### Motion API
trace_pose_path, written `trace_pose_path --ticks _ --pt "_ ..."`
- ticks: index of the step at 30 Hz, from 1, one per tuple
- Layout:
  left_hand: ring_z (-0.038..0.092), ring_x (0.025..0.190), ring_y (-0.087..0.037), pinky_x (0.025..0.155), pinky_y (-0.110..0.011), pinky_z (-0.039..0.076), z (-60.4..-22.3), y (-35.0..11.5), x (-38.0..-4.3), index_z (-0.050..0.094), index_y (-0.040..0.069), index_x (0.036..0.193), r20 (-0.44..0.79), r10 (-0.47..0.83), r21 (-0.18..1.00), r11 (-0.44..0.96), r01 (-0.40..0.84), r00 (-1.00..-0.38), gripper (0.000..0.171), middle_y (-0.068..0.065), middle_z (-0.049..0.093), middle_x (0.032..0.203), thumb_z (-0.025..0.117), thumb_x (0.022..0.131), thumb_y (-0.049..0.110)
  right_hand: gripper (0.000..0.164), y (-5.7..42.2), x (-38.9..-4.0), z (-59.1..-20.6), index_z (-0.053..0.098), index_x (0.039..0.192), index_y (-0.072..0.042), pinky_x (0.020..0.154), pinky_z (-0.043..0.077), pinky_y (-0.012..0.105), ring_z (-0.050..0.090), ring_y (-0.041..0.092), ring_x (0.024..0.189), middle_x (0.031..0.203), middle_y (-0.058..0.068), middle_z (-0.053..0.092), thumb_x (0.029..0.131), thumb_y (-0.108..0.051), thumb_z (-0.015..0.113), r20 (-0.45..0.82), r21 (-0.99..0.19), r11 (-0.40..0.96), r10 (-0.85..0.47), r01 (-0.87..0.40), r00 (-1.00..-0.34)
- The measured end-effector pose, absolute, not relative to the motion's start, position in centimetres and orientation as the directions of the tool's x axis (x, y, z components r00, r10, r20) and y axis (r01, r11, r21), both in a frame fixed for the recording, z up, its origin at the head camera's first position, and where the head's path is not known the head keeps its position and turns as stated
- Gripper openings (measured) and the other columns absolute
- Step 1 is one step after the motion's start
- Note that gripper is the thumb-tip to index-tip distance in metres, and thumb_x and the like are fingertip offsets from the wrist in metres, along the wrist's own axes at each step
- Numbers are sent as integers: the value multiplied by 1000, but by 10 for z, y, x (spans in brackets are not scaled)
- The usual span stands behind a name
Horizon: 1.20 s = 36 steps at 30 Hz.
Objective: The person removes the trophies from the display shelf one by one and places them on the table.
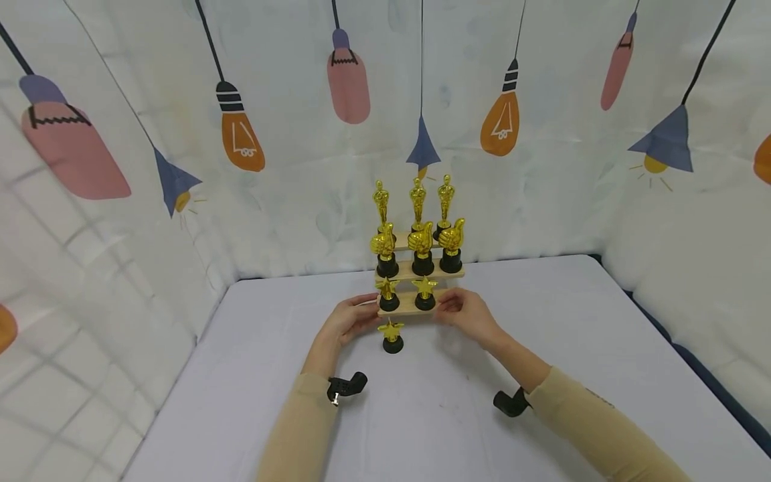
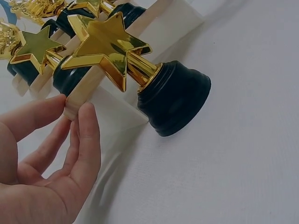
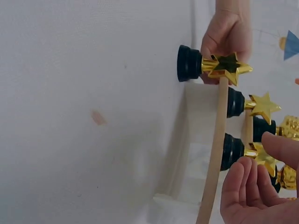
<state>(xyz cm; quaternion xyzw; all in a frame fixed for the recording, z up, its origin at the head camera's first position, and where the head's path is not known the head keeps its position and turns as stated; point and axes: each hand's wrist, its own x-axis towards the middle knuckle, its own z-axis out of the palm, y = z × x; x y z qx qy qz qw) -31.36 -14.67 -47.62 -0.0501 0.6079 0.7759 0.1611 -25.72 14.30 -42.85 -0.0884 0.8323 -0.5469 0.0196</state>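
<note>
Right now, in the head view, the tiered stand [image 1: 407, 306] carries two star trophies [image 1: 425, 302] on its lowest shelf, with thumb trophies [image 1: 421, 239] and figure trophies [image 1: 417, 197] on the shelves above. A loose star trophy [image 1: 393, 344] stands upright on the table [image 1: 421, 415], just in front of the stand's left part. Your left hand [image 1: 349, 320] is at the stand's left end, and your right hand [image 1: 466, 313] is near its right end.

From your left wrist, the thumb and fingers pinch the end of the stand's lowest shelf. Lifting or tugging there could tilt the stand and topple the tall figure trophies; sweeping that hand across its front would likely knock over the loose star trophy.

From your right wrist, the fingers are pressed together and curved, thumb apart, about the star trophy nearest them; I cannot tell whether they touch it. A careless brush could push it off the stand's edge.
</note>
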Motion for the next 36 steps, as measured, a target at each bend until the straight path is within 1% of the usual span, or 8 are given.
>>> trace_pose_path --ticks 5,12,17,21,26,30,36 --pt "70 101 -23 85 -33 61 -476 -149 -314 53 -5 144 -280 197 926 -204 -318 -940 47 -23 63 132 64 98 -5 37 143 -262 -425 63 119 7 77 56 26 65 25 97 106 14 68 89 -6 80 63 -926 365 -115 -101 -991" --pt "71 95 -21 84 -34 61 -473 -151 -316 54 -5 143 -281 195 934 -169 -314 -940 48 -22 64 130 66 97 -5 39 140 -269 -422 62 122 6 83 56 33 63 30 103 113 19 65 89 -5 80 77 -921 376 -87 -104 -993" --pt "71 89 -19 83 -33 61 -469 -150 -316 54 -5 143 -280 197 941 -138 -309 -940 48 -19 65 124 65 96 -6 42 139 -273 -422 61 125 5 85 57 34 63 32 108 119 19 64 89 -4 79 66 -923 374 -85 -94 -994" --pt "71 91 -21 85 -34 61 -466 -148 -315 55 -5 142 -281 197 947 -105 -305 -939 48 -18 67 118 66 95 -5 45 139 -276 -422 60 129 5 86 57 34 62 31 110 123 19 63 89 -3 79 51 -930 357 -100 -83 -994" --pt "71 94 -24 86 -36 61 -463 -148 -314 55 -5 141 -284 197 947 -98 -307 -939 48 -19 68 117 67 95 -6 45 136 -280 -424 59 130 5 88 58 35 62 32 111 124 20 63 90 -3 78 43 -939 335 -122 -82 -992" --pt "71 94 -24 86 -36 61 -461 -149 -315 55 -6 141 -284 194 947 -99 -307 -939 48 -20 67 120 67 94 -6 46 133 -284 -426 58 131 6 89 58 35 62 33 113 123 20 63 90 -3 78 35 -948 310 -118 -70 -992" --pt "71 96 -25 88 -37 60 -463 -149 -314 55 -6 141 -284 197 947 -98 -307 -938 48 -21 67 121 67 94 -6 49 129 -289 -431 58 130 5 89 58 36 62 32 112 121 19 64 87 -3 81 29 -957 286 -100 -57 -995"
